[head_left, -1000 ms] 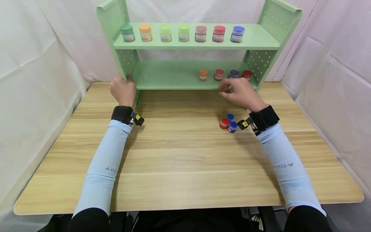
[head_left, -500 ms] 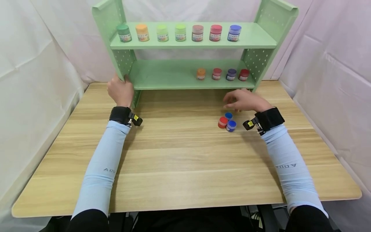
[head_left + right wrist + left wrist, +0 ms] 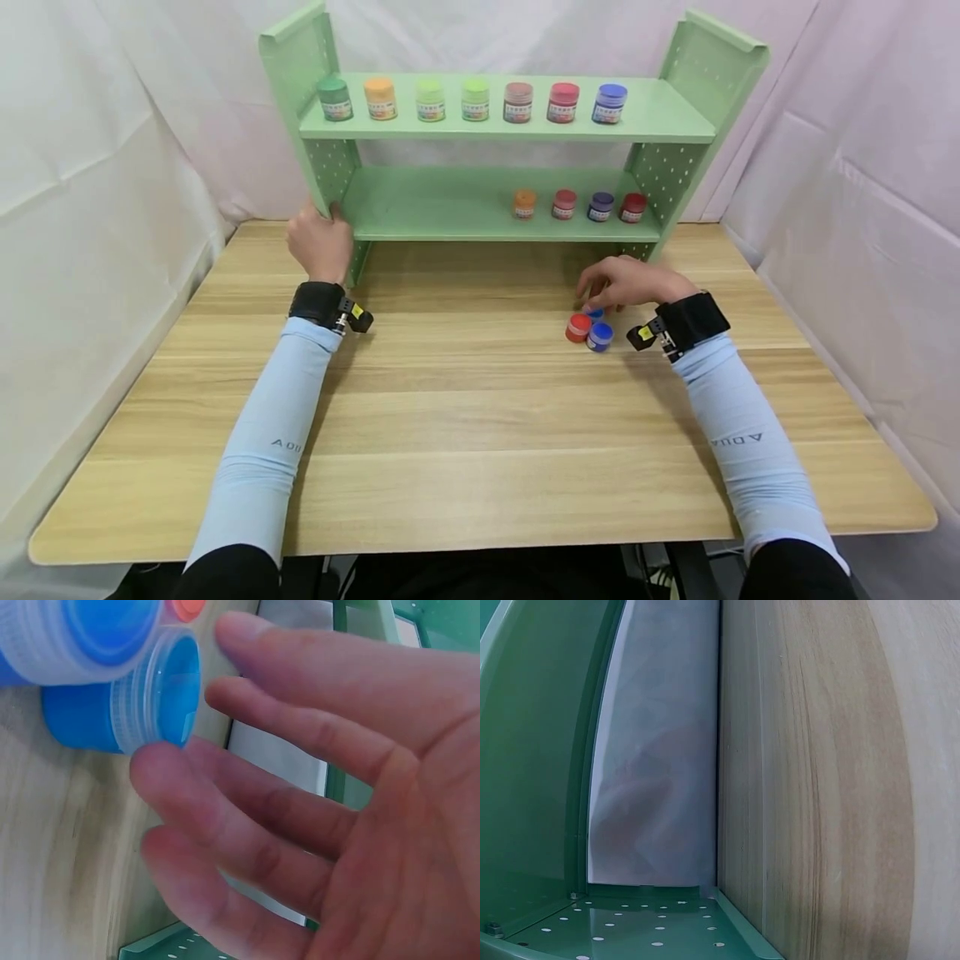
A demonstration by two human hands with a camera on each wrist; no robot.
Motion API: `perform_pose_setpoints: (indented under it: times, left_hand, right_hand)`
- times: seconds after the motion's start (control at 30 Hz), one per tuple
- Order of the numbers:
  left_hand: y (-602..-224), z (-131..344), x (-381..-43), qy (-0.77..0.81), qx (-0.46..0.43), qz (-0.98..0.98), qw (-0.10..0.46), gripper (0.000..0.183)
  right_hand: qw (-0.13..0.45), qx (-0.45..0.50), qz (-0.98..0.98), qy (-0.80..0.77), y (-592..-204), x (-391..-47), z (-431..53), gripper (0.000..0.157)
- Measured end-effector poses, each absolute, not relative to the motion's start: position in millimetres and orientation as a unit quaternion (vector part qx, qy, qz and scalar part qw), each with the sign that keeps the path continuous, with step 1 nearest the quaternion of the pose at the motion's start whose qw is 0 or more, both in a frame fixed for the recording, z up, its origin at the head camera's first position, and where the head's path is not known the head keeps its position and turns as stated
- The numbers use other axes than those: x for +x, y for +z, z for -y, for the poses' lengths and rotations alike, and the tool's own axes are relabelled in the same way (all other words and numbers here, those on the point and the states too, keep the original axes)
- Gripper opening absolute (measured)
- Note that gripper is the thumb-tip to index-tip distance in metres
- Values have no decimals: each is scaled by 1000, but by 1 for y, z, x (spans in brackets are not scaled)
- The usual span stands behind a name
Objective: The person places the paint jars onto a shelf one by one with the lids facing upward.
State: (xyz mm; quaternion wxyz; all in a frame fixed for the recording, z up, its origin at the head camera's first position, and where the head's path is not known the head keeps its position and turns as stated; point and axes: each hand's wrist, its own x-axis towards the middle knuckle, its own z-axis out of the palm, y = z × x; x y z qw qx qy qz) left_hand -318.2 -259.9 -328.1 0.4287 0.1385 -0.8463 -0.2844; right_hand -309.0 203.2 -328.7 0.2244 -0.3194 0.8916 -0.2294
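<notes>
My left hand [image 3: 321,244] grips the left side panel of a green two-tier shelf [image 3: 427,196], thumb on the inner side. Its wrist view shows the perforated panel and wood, but not the hand. My right hand [image 3: 630,282] is over the table, beside three small paint jars: a red jar [image 3: 578,327], a front blue jar [image 3: 599,337] and a rear blue jar [image 3: 596,315] partly hidden by the fingers. In the right wrist view, loosely bent fingers surround one side of the rear blue jar [image 3: 82,712]; a fingertip appears at its lid edge, contact unclear.
Several jars line the upper shelf, from a dark green jar [image 3: 335,98] to a blue-lidded jar [image 3: 609,103]. Lower down, an orange jar [image 3: 524,205], a pink-red jar, a purple jar and a dark red jar [image 3: 633,208] stand toward the right. White cloth [image 3: 90,167] surrounds the wooden table.
My right hand has drawn back from the lower shelf and come down to the three jars on the table. The left hand keeps its grip on the shelf.
</notes>
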Motion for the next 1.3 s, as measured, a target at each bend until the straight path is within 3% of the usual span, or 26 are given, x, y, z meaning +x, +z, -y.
perform_pose_setpoints:
  times: [0.67, 1.3]
  left_hand:
    - [-329, 258, -322, -279, 136, 848, 429, 24]
    - [-329, 262, -319, -279, 135, 845, 436, 23]
  right_hand:
    - [265, -312, -880, -240, -328, -304, -210, 27]
    - [214, -331, -888, -237, -333, -311, -209, 23]
